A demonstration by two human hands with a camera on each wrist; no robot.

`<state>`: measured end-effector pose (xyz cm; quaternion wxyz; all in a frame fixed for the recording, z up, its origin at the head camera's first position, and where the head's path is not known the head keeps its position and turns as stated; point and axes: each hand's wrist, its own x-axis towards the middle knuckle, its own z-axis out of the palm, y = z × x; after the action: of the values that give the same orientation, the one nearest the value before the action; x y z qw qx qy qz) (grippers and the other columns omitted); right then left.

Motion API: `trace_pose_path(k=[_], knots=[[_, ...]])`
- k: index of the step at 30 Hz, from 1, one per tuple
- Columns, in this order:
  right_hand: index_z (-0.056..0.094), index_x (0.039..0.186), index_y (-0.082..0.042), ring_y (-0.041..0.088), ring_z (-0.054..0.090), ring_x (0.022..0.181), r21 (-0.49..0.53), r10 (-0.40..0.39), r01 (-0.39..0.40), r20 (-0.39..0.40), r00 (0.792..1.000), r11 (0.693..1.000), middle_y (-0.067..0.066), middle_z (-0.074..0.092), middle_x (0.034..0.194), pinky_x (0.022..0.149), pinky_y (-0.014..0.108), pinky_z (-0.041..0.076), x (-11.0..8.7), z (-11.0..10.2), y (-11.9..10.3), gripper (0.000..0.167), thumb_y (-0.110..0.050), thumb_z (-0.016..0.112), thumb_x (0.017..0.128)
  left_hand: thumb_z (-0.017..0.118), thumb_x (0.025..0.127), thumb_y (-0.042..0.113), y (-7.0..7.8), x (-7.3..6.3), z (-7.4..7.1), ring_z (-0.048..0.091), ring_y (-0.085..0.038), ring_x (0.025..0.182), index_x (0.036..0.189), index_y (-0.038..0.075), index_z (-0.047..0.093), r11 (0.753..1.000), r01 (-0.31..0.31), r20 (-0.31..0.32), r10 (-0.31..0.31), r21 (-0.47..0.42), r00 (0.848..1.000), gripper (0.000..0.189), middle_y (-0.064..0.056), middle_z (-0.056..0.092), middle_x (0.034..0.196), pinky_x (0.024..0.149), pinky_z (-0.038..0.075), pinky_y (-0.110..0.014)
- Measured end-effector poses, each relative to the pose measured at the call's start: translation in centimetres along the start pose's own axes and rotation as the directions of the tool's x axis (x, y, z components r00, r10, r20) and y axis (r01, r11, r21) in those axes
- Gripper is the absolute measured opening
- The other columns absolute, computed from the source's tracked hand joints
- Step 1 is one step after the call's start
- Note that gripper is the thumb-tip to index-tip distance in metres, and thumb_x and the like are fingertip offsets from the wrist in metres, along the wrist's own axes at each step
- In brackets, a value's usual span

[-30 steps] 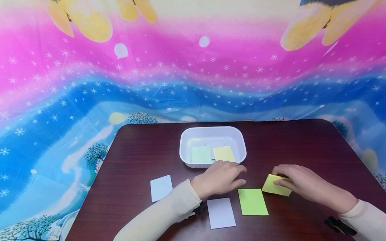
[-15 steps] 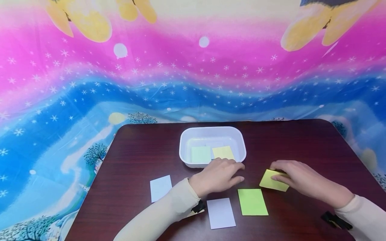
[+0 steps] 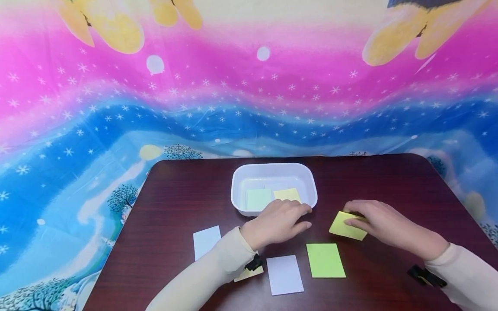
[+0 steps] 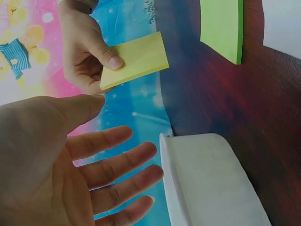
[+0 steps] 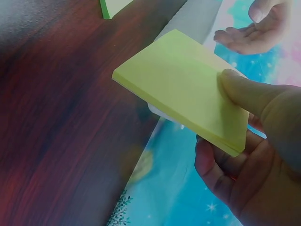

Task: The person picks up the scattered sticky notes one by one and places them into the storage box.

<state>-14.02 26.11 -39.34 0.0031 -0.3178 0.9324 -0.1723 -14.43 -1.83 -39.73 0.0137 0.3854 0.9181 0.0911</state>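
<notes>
My right hand (image 3: 385, 222) pinches a yellow sticky note pad (image 3: 346, 226) between thumb and fingers, tilted above the table's right side. In the right wrist view, the thumb lies on top of that pad and the fingers are underneath. My left hand (image 3: 276, 222) hovers at the front rim of a white plastic tub (image 3: 235, 190), holding nothing. Its fingers are spread and relaxed in the left wrist view. Inside the tub are a mint green pad (image 3: 258, 199) and a pale yellow pad (image 3: 287, 194), partly covered by the left hand, with a whitish pad behind.
On the dark wooden table (image 3: 186, 190) lie a bright green pad (image 3: 326, 260), a lilac pad (image 3: 285, 275) and a light blue pad (image 3: 206, 242). A cream pad (image 3: 249, 274) is mostly hidden beneath the left sleeve. A patterned cloth (image 3: 249, 95) hangs behind.
My right hand has lifted the yellow sticky note pad up and to the left, toward the tub. My left hand has shifted slightly left and away from me, uncovering more of the cream pad.
</notes>
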Motion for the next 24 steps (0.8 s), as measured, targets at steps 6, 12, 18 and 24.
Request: trace_pose_path(k=[6, 12, 18, 24], knots=[[0.056, 0.083, -0.033, -0.006, 0.039, 0.064, 0.009, -0.01, 0.01, -0.015, 1.0, 1.0, -0.023, 0.042, 0.07, 0.062, 0.02, 0.034, 0.6, 0.0, -0.1, 0.025, -0.019, 0.076, 0.09, 0.059, 0.102, 0.038, -0.4, -0.2, -0.4, 0.07, -0.011, 0.099, 0.132, 0.019, 0.064, 0.999, 0.008, -0.007, -0.008, -0.031, 1.0, 0.036, 0.004, 0.074, 0.115, 0.083, 0.055, -0.028], [0.06, 0.086, -0.031, -0.005, 0.041, 0.066, 0.009, -0.011, 0.011, -0.039, 0.999, 1.0, -0.022, 0.045, 0.072, 0.063, 0.02, 0.036, 1.1, 0.0, -0.2, 0.022, -0.018, 0.078, 0.088, 0.058, 0.102, 0.039, -0.8, -0.3, -0.6, 0.069, -0.012, 0.102, 0.135, 0.02, 0.062, 0.999, 0.025, -0.008, -0.025, -0.042, 1.0, 0.038, 0.004, 0.073, 0.119, 0.086, 0.055, -0.03], [0.068, 0.096, -0.024, -0.003, 0.046, 0.073, 0.004, -0.009, 0.009, -0.06, 0.998, 1.0, -0.019, 0.056, 0.082, 0.065, 0.023, 0.043, 1.5, -0.3, -0.6, 0.014, -0.018, 0.077, 0.089, 0.058, 0.102, 0.039, -1.1, -0.4, -1.0, 0.069, -0.014, 0.105, 0.136, 0.019, 0.061, 0.998, 0.039, -0.011, -0.04, -0.047, 0.999, 0.039, 0.003, 0.072, 0.121, 0.089, 0.055, -0.034], [0.068, 0.096, -0.024, -0.002, 0.046, 0.072, 0.024, -0.02, 0.021, -0.067, 0.998, 0.999, -0.018, 0.056, 0.081, 0.065, 0.022, 0.043, 2.0, -0.4, -0.8, 0.014, -0.017, 0.078, 0.089, 0.057, 0.103, 0.039, -1.4, -0.6, -1.1, 0.07, -0.014, 0.106, 0.136, 0.019, 0.061, 0.998, 0.041, -0.019, -0.042, -0.039, 0.999, 0.039, 0.003, 0.072, 0.122, 0.09, 0.055, -0.035]])
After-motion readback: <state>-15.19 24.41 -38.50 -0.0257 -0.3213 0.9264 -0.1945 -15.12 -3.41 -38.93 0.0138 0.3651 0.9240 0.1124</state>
